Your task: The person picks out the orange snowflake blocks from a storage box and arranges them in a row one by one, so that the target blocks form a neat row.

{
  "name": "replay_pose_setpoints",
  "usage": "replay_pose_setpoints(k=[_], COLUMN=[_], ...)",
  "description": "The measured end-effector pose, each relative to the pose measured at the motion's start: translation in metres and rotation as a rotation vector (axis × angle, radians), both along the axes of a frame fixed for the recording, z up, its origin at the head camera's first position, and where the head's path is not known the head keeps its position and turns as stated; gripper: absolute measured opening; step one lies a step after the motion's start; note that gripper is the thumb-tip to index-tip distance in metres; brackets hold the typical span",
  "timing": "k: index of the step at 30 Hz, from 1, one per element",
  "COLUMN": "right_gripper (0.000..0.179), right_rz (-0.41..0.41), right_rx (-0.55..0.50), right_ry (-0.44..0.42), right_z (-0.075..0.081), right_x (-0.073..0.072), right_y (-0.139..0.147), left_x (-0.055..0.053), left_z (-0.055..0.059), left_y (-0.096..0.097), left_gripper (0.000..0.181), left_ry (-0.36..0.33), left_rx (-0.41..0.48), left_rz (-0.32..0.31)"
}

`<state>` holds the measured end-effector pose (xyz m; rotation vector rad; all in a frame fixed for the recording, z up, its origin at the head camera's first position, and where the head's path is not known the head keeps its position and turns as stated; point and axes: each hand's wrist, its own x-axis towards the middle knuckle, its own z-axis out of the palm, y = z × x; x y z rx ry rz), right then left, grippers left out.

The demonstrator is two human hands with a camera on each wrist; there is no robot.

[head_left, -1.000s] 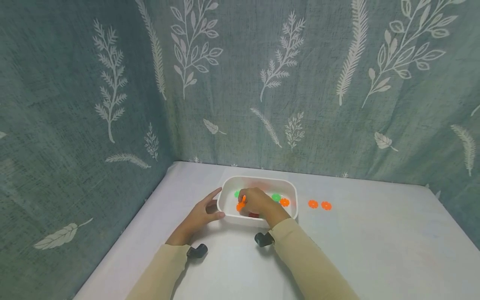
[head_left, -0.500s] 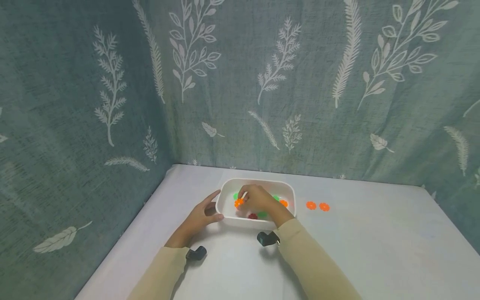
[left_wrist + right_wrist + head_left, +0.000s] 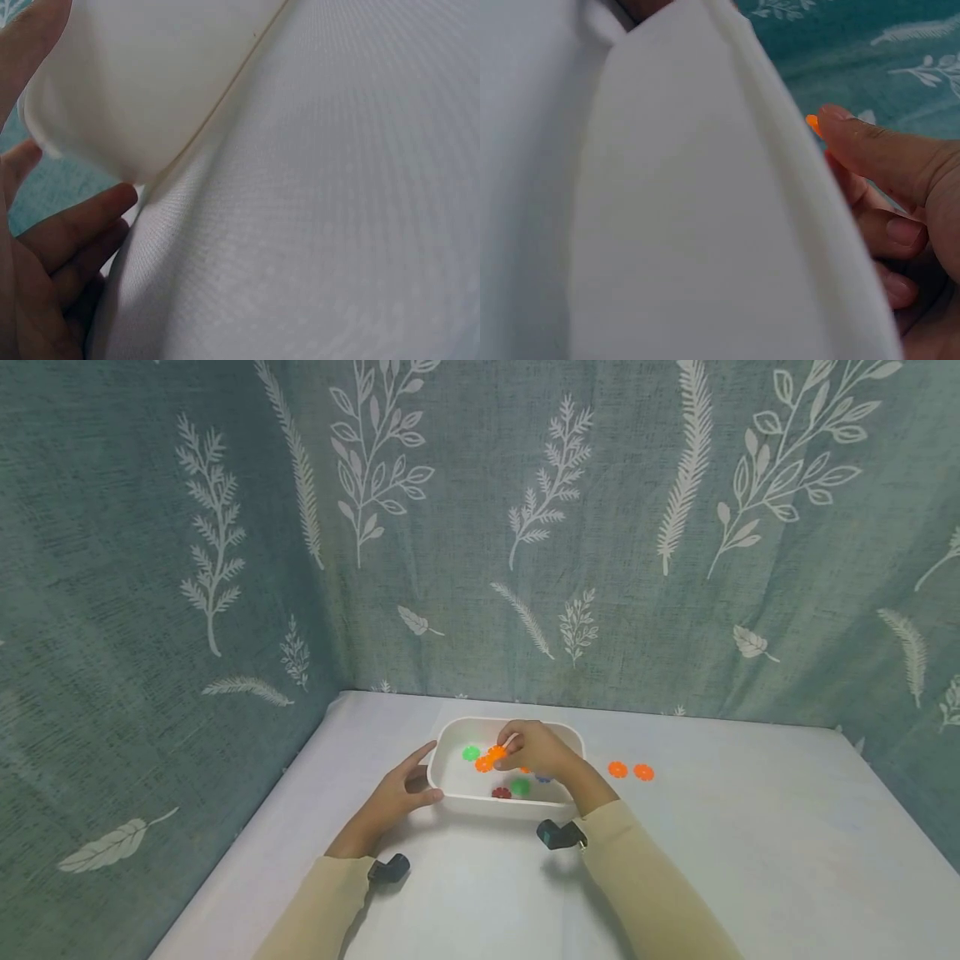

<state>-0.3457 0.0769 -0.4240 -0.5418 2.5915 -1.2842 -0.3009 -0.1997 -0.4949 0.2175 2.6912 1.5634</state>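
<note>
A white plastic tub (image 3: 491, 807) stands on the white tabletop. My left hand (image 3: 396, 792) holds its left end, thumb at the near corner and index finger at the far one. The left wrist view shows its fingertips (image 3: 120, 196) beside the tub's lower corner. Over the inside of the tub, my right hand (image 3: 542, 752) pinches an orange flower-shaped disc (image 3: 497, 752) between thumb and fingers; only its edge (image 3: 814, 124) shows in the right wrist view. Below it in the tub lie another orange disc (image 3: 483, 765), green discs (image 3: 471, 753) and a red disc (image 3: 501, 793).
Two orange discs (image 3: 617, 769) (image 3: 643, 772) lie side by side on the table, right of the tub. A blue disc (image 3: 544, 779) shows partly under my right hand. Behind the table hangs a green leaf-patterned curtain (image 3: 465, 635).
My right hand has risen from the tub floor and moved right with the orange disc pinched in its fingers. The left hand stays at the tub's end. The head view has shifted slightly.
</note>
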Motion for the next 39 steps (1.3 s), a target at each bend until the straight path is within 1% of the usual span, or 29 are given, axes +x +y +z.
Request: replay_pose_setpoints(k=[6, 10, 15, 19, 24, 29, 31, 36, 39], right_gripper=[0.03, 0.031, 0.032, 0.032, 0.033, 0.037, 0.039, 0.04, 0.04], right_rz=[-0.022, -0.05, -0.105, -0.147, -0.166, -0.179, -0.2, -0.235, -0.243], right_rx=[-0.041, -0.073, -0.066, -0.037, -0.039, -0.039, -0.029, -0.021, -0.011], right_ry=[-0.027, -0.035, -0.033, -0.031, -0.037, -0.046, -0.05, -0.058, -0.059], right_z=[0.012, 0.015, 0.016, 0.016, 0.014, 0.013, 0.012, 0.005, 0.0], right_x=[0.002, 0.003, 0.007, 0.011, 0.013, 0.017, 0.019, 0.021, 0.022], right_y=[0.021, 0.035, 0.053, 0.066, 0.084, 0.102, 0.108, 0.122, 0.132], left_x=[0.002, 0.002, 0.002, 0.002, 0.0, 0.0, 0.0, 0.001, 0.0], left_z=[0.001, 0.001, 0.001, 0.001, -0.002, -0.001, -0.001, 0.0, 0.0], left_y=[-0.002, -0.002, -0.001, -0.002, -0.002, -0.002, -0.002, -0.001, -0.001], left_gripper=[0.091, 0.091, 0.092, 0.093, 0.093, 0.093, 0.093, 0.093, 0.093], left_ry=[0.02, 0.026, 0.021, 0.014, 0.001, 0.014, 0.018, 0.014, 0.007], left_rx=[0.012, 0.01, 0.008, 0.01, 0.007, -0.01, -0.016, -0.022, -0.02], left_rz=[-0.023, -0.034, -0.03, -0.021, -0.01, -0.011, -0.011, 0.003, -0.001])
